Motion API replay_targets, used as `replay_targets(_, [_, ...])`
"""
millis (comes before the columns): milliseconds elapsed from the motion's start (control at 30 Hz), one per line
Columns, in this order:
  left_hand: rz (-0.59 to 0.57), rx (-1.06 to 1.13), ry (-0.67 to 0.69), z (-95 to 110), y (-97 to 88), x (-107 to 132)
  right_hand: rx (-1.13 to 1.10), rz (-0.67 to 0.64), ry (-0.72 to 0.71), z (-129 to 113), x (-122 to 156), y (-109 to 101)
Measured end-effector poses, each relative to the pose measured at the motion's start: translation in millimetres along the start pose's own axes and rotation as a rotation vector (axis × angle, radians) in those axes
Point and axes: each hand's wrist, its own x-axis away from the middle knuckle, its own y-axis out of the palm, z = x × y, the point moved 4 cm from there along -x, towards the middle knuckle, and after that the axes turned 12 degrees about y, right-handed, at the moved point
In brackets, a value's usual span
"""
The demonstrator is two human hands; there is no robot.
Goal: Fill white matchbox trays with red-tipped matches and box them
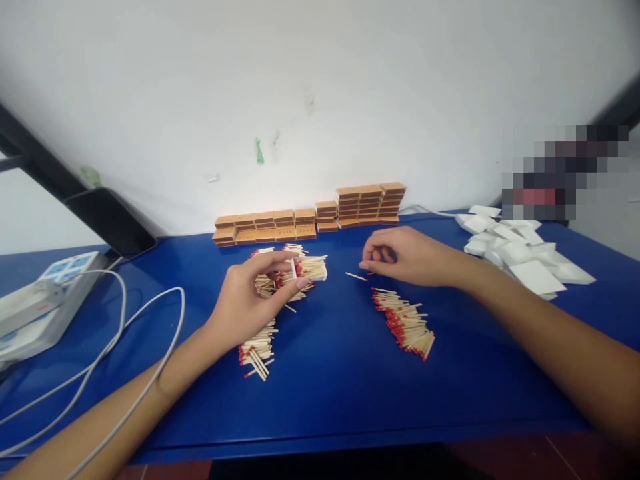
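My left hand (253,287) is closed on a small white matchbox tray (294,268), with the thumb along its near side and the fingers behind. Wooden matches (311,268) with red heads fill this tray. Beneath and around that hand lies a pile of loose matches (260,343), partly hidden by it. My right hand (395,257) hovers low over the table, its fingers curled together in a pinch. A red match head peeks out under its fingertips; whether it is held I cannot tell. One single match (356,276) lies just left of these fingertips. Closer to me is a second match pile (405,323).
Stacked brown matchboxes (273,227) line the wall, with taller stacks (370,205) to the right. White folded pieces (525,250) are heaped at the right. A power strip (75,287), a white cable (181,313) and a dark phone-like slab (115,220) occupy the left.
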Motion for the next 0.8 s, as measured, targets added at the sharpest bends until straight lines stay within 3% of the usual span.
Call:
replay_targets(233, [-0.071, 0.0, 0.056, 0, 3.7, 3, -0.015, -0.072, -0.237, -6, 2, 18])
replay_targets(400, [-0.1, -0.037, 0.073, -2, 5.7, 4, -0.014, -0.109, -0.204, 2, -1, 25])
replay_targets(800, [-0.114, -0.071, 0.089, 1, 3.8, 3, -0.017, -0.2, -0.254, -6, 4, 21])
